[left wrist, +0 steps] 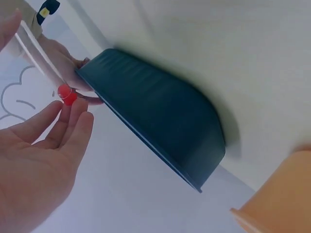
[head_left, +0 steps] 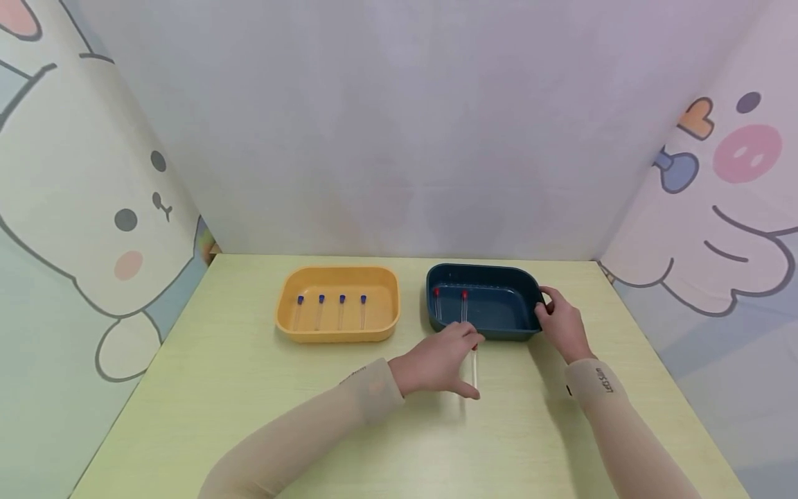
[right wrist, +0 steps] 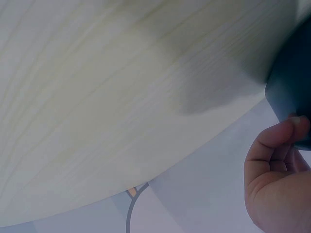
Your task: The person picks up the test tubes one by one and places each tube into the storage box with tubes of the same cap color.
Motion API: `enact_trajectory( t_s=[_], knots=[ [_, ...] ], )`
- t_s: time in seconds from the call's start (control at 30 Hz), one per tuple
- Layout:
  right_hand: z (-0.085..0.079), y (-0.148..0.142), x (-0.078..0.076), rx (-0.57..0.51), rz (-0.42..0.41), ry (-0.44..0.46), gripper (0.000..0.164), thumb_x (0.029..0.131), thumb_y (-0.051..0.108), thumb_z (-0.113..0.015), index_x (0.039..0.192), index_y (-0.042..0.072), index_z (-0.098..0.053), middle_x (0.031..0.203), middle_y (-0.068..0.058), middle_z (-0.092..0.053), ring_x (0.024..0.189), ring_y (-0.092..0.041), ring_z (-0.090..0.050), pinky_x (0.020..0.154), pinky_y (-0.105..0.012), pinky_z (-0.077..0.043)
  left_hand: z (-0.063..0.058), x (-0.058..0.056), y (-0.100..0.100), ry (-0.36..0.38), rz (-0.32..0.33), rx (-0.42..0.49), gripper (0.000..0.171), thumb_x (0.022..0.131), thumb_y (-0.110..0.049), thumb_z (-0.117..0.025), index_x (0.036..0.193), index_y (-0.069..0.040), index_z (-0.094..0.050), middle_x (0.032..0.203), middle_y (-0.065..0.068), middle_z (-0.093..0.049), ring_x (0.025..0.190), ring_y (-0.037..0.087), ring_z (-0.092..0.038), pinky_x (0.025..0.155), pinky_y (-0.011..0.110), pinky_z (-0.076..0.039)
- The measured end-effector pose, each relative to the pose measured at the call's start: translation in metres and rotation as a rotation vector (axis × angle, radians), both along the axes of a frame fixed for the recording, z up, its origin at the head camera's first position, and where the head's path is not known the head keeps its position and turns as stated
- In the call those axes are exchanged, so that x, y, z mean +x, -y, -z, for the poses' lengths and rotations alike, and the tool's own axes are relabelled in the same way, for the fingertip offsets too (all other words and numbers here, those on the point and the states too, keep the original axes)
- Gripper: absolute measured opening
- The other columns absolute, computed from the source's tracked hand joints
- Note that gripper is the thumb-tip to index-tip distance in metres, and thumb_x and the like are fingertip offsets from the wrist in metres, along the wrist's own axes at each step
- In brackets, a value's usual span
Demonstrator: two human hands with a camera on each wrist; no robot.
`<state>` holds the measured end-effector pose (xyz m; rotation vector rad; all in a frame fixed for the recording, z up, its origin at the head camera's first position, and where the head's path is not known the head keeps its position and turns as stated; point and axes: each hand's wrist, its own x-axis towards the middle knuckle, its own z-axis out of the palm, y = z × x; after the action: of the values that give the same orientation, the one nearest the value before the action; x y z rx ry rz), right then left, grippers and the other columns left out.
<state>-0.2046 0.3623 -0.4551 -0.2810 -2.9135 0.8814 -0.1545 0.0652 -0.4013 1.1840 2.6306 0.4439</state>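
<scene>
The left hand (head_left: 439, 359) holds a red-capped tube (head_left: 475, 369); the right hand (head_left: 564, 327) pinches a navy tray (head_left: 501, 308). A yellow tray (head_left: 337, 336) stands nearby.

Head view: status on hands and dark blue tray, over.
Left hand pinching red-capped tube by near side of dark blue tray. Right hand gripping tray's right end. Two other red-capped tubes inside. Nothing visibly in the way.

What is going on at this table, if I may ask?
A person's left hand holds a red-capped tube by the near side of the dark blue tray, while the right hand grips that tray's right end. Two other red-capped tubes are inside it. Four blue-capped tubes are in the yellow tray to the left.
</scene>
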Motion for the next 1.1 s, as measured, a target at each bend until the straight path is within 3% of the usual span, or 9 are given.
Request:
enact_trajectory(
  t_s=[0.33, 0.83, 1.1],
  knots=[
    [0.000, 0.001, -0.001, -0.008, 0.007, 0.020, 0.049, 0.107, 0.019, -0.048, 0.153, 0.004, -0.043, 0.097, -0.017, -0.057, 0.081, -0.027, -0.055, 0.066, -0.030, -0.044, -0.012, -0.023, -0.003, 0.007, -0.011, 0.064, 0.091, 0.081, -0.054, -0.084, 0.153, -0.012, -0.047, 0.153, 0.003, -0.048, 0.140, 0.020, -0.048, 0.113, 0.025, -0.049],
    [-0.001, 0.000, 0.000, -0.008, 0.004, 0.014, 0.049, 0.107, 0.019, -0.047, 0.153, 0.004, -0.043, 0.096, -0.017, -0.058, 0.079, -0.027, -0.055, 0.065, -0.030, -0.044, -0.021, -0.061, -0.021, 0.092, -0.033, 0.245, 0.088, 0.082, -0.045, -0.086, 0.154, -0.012, -0.047, 0.155, 0.003, -0.045, 0.137, 0.018, -0.048, 0.110, 0.025, -0.050],
    [0.003, -0.002, -0.001, -0.006, -0.003, -0.008, 0.048, 0.106, 0.019, -0.047, 0.152, 0.004, -0.044, 0.096, -0.017, -0.059, 0.079, -0.027, -0.055, 0.065, -0.030, -0.044, -0.024, -0.079, -0.034, 0.086, -0.038, 0.231, 0.088, 0.084, -0.043, -0.085, 0.155, -0.011, -0.045, 0.158, 0.004, -0.044, 0.144, 0.021, -0.044, 0.116, 0.030, -0.046]
  ],
)
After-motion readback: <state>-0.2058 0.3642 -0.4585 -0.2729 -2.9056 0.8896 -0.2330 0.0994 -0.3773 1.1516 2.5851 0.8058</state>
